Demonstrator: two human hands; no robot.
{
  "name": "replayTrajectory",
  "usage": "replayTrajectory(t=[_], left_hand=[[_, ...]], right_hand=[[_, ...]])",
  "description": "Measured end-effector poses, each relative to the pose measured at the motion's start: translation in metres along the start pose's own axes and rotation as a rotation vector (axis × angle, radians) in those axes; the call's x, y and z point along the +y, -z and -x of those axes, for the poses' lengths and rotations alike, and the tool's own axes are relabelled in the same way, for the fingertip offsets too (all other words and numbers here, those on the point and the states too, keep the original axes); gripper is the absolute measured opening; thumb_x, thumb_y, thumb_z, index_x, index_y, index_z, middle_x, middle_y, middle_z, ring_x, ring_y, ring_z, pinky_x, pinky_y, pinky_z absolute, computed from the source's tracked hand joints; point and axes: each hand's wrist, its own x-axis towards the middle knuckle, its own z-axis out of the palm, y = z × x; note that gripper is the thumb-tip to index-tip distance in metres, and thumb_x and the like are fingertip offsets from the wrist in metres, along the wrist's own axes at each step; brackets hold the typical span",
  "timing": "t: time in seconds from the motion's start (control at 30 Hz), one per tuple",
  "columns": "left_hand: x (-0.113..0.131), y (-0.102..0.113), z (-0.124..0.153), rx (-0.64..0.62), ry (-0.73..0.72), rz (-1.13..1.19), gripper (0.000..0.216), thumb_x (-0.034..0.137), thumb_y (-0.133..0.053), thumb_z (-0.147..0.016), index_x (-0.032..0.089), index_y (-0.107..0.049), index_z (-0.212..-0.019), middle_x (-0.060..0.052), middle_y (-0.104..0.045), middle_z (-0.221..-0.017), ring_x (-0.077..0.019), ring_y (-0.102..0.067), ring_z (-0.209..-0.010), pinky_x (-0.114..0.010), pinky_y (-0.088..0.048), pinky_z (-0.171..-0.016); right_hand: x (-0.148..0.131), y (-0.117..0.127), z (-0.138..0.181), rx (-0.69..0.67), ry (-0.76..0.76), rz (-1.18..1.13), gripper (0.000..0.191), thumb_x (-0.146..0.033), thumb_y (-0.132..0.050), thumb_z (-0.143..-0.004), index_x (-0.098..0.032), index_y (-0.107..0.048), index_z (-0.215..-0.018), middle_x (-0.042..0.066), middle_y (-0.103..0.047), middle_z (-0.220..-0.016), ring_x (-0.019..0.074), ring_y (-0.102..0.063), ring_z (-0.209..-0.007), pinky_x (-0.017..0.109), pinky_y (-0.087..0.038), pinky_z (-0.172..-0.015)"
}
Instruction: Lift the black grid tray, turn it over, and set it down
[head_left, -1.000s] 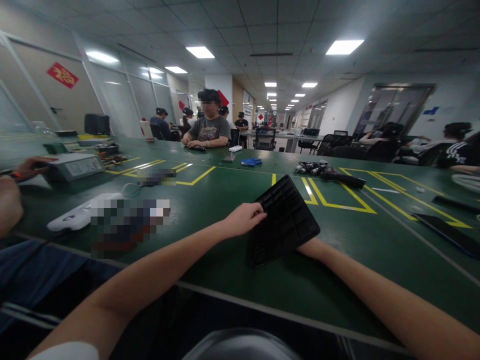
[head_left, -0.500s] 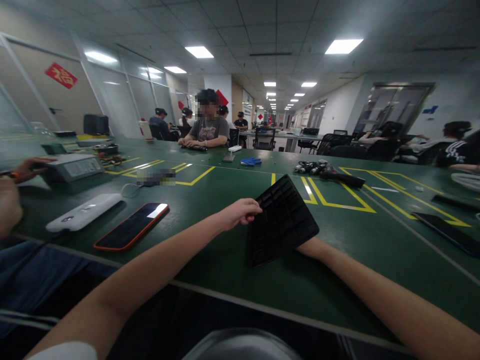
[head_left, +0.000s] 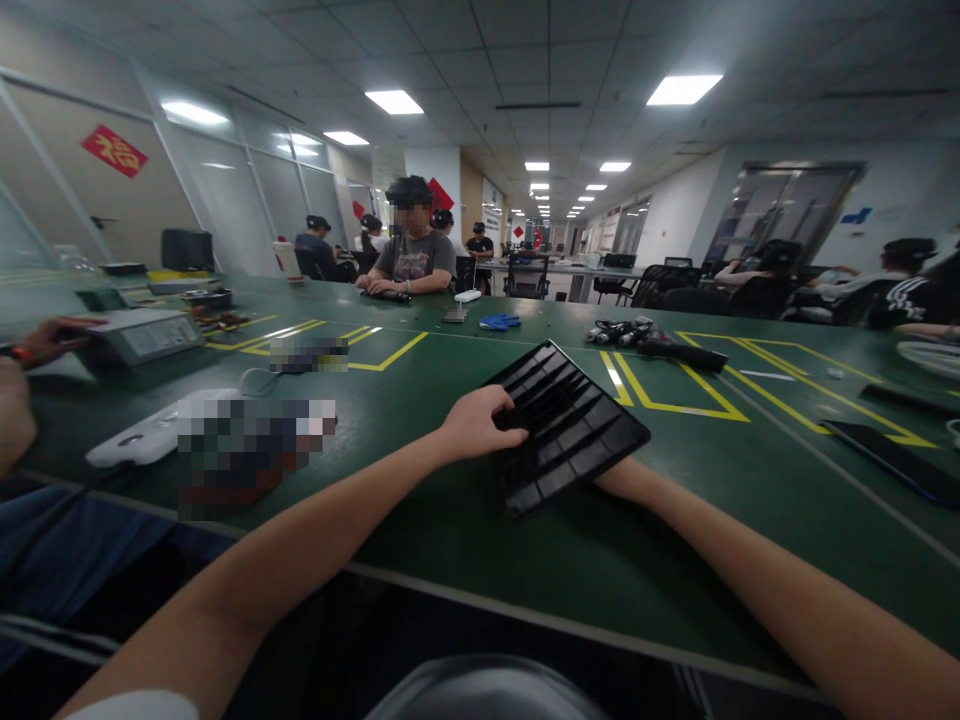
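Note:
A black plastic tray (head_left: pixel 577 415) with rows of shallow compartments is held tilted above the green table, its open side turned toward me. My left hand (head_left: pixel 480 425) is at its left edge, the thumb lying over the front and the fingers bent around that side. Part of those fingertips is lost against the dark plastic. Under the tray's right side, my right hand (head_left: pixel 621 477) supports it from behind. Only its wrist and heel show; the fingers are hidden by the tray.
On the green table (head_left: pixel 420 530) lie a white power bank (head_left: pixel 142 435), a blue glove (head_left: pixel 500 321), bundled black cables (head_left: pixel 622 333) and a dark phone (head_left: pixel 892 460). Another person's hand (head_left: pixel 56 335) touches a grey metal box (head_left: pixel 139 338) at left. A person (head_left: pixel 412 250) sits opposite.
The tray has tipped, so its compartments now catch the light. My left hand has opened from a curled pose, with thumb and fingers spreading onto the tray's left edge. My right hand stays beneath.

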Motion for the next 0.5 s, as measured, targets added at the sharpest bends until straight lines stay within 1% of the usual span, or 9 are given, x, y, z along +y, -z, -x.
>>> replayTrajectory(t=[0.03,0.1,0.17,0.2,0.27,0.33,0.4,0.43,0.5], left_hand=[[-0.005,0.004,-0.002,0.038,0.060,-0.054,0.034,0.047,-0.060,-0.067,0.016,-0.058,-0.080,-0.002,-0.057,-0.079,-0.0160,-0.053,-0.071,-0.026,-0.039,-0.061],[-0.019,0.012,-0.005,0.081,0.205,-0.173,0.036,0.051,-0.056,-0.069,0.016,-0.059,-0.079,-0.004,-0.060,-0.081,-0.0186,-0.056,-0.074,-0.027,-0.040,-0.061],[-0.036,0.019,-0.009,0.087,0.358,-0.295,0.041,0.053,-0.052,-0.070,0.015,-0.062,-0.081,-0.007,-0.062,-0.084,-0.0223,-0.058,-0.078,-0.029,-0.043,-0.063],[-0.045,0.021,-0.011,0.084,0.431,-0.350,0.043,0.054,-0.051,-0.069,0.015,-0.063,-0.082,-0.008,-0.064,-0.086,-0.0243,-0.060,-0.080,-0.030,-0.044,-0.064],[-0.062,0.022,-0.013,0.060,0.551,-0.431,0.048,0.056,-0.050,-0.069,0.012,-0.065,-0.085,-0.013,-0.065,-0.089,-0.0281,-0.061,-0.084,-0.032,-0.045,-0.065],[-0.076,0.021,-0.013,0.011,0.638,-0.457,0.052,0.055,-0.051,-0.068,0.010,-0.066,-0.087,-0.016,-0.066,-0.092,-0.0308,-0.061,-0.087,-0.034,-0.047,-0.066],[-0.086,0.020,-0.013,-0.049,0.705,-0.430,0.054,0.056,-0.051,-0.069,0.008,-0.067,-0.088,-0.018,-0.066,-0.093,-0.0324,-0.061,-0.088,-0.035,-0.048,-0.067],[-0.090,0.019,-0.013,-0.064,0.721,-0.410,0.054,0.056,-0.050,-0.069,0.008,-0.067,-0.087,-0.019,-0.066,-0.092,-0.0329,-0.062,-0.088,-0.036,-0.048,-0.067],[-0.093,0.020,-0.013,-0.033,0.699,-0.393,0.054,0.055,-0.049,-0.072,0.006,-0.067,-0.085,-0.021,-0.065,-0.091,-0.0335,-0.061,-0.087,-0.037,-0.048,-0.069]], right_hand=[[0.004,0.006,-0.001,0.003,-0.064,0.042,0.039,-0.034,-0.050,-0.081,-0.020,-0.054,-0.117,0.011,-0.056,-0.121,0.0273,-0.048,-0.114,0.048,-0.037,-0.098],[0.012,0.020,-0.002,0.034,-0.231,0.171,0.050,-0.030,-0.053,-0.078,-0.019,-0.046,-0.126,0.012,-0.057,-0.118,0.0285,-0.051,-0.106,0.048,-0.040,-0.093],[0.023,0.035,0.001,0.068,-0.417,0.341,0.063,-0.028,-0.054,-0.078,-0.020,-0.032,-0.136,0.012,-0.058,-0.117,0.0301,-0.051,-0.102,0.046,-0.042,-0.088],[0.030,0.042,0.003,0.064,-0.493,0.423,0.067,-0.029,-0.053,-0.079,-0.020,-0.026,-0.139,0.013,-0.058,-0.117,0.0314,-0.051,-0.101,0.045,-0.042,-0.087],[0.043,0.051,0.008,0.029,-0.603,0.545,0.069,-0.032,-0.052,-0.080,-0.018,-0.023,-0.140,0.015,-0.057,-0.119,0.0341,-0.050,-0.103,0.044,-0.041,-0.087],[0.056,0.054,0.014,-0.019,-0.660,0.601,0.067,-0.035,-0.050,-0.081,-0.015,-0.023,-0.140,0.017,-0.055,-0.122,0.0346,-0.050,-0.106,0.044,-0.039,-0.089],[0.065,0.054,0.017,-0.069,-0.668,0.634,0.065,-0.037,-0.046,-0.082,-0.011,-0.025,-0.138,0.018,-0.052,-0.125,0.0334,-0.050,-0.109,0.043,-0.037,-0.092],[0.067,0.053,0.017,-0.089,-0.663,0.655,0.064,-0.038,-0.045,-0.083,-0.010,-0.027,-0.138,0.019,-0.052,-0.125,0.0331,-0.050,-0.110,0.043,-0.036,-0.092],[0.067,0.053,0.017,-0.088,-0.645,0.718,0.065,-0.043,-0.045,-0.082,-0.008,-0.031,-0.136,0.021,-0.052,-0.123,0.0338,-0.048,-0.110,0.044,-0.035,-0.093]])
